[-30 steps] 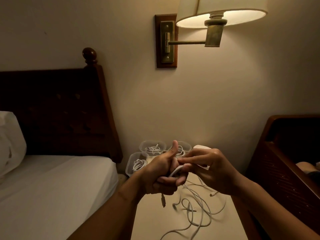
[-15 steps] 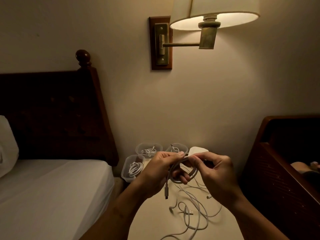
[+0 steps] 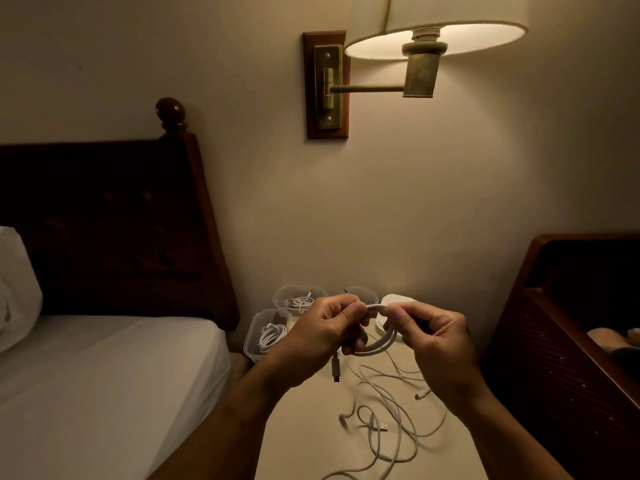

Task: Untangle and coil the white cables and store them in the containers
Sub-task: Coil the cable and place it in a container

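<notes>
I hold a small coil of white cable [image 3: 379,342] between both hands above the bedside table. My left hand [image 3: 320,336] pinches the coil's top from the left, and a plug end hangs down below it. My right hand [image 3: 434,336] pinches the same top from the right. Loose tangled white cables [image 3: 388,407] lie on the table beneath. Behind my hands stand clear plastic containers: one at the front left [image 3: 263,336] and one behind it [image 3: 299,299] each hold a coiled cable. A third container [image 3: 362,294] is mostly hidden by my left hand.
A white lid or container [image 3: 398,301] sits behind my right hand. A bed [image 3: 104,375] with a dark wooden headboard lies to the left, dark wooden furniture [image 3: 561,323] to the right. A lit wall lamp [image 3: 433,36] hangs above.
My hands rose and drew apart slightly, from wrapping the cable round my left fingers to holding a formed coil by its top. The view tilted and shifted a little.
</notes>
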`<act>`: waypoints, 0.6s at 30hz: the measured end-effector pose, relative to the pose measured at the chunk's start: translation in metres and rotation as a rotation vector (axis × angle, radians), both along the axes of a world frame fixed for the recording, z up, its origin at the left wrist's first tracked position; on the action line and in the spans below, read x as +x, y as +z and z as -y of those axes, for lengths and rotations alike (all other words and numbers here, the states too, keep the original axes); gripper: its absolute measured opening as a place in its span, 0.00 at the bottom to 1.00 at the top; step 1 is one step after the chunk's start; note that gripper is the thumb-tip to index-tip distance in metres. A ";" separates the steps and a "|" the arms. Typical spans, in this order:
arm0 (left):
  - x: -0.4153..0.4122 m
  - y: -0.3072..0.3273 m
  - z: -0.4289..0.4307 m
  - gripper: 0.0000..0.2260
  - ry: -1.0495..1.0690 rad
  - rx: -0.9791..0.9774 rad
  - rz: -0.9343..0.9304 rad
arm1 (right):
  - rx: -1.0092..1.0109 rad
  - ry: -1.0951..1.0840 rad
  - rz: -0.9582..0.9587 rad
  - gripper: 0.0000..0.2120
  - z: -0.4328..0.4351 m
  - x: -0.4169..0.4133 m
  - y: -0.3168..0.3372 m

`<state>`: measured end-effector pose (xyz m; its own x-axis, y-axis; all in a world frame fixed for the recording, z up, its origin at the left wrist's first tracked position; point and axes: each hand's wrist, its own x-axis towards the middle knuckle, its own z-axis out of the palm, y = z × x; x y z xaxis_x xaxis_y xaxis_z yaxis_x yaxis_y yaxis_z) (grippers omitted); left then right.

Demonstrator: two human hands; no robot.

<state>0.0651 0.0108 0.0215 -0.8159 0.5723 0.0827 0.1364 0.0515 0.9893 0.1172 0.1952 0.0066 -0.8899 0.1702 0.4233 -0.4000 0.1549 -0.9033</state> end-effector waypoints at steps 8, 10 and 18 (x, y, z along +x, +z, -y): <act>0.002 0.008 0.006 0.11 -0.088 0.044 0.052 | 0.812 -0.257 -0.379 0.11 -0.026 -0.021 -0.005; 0.003 0.008 0.003 0.11 -0.105 0.061 0.061 | 0.564 -0.187 -0.319 0.14 -0.020 -0.022 0.002; 0.002 0.011 0.003 0.10 -0.087 0.062 0.074 | -0.380 0.147 0.187 0.12 0.003 -0.013 0.020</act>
<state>0.0667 0.0082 0.0329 -0.7686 0.6368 0.0617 0.0645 -0.0189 0.9977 0.1043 0.1925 0.0264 -0.9715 0.1487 0.1846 -0.2173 -0.2478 -0.9441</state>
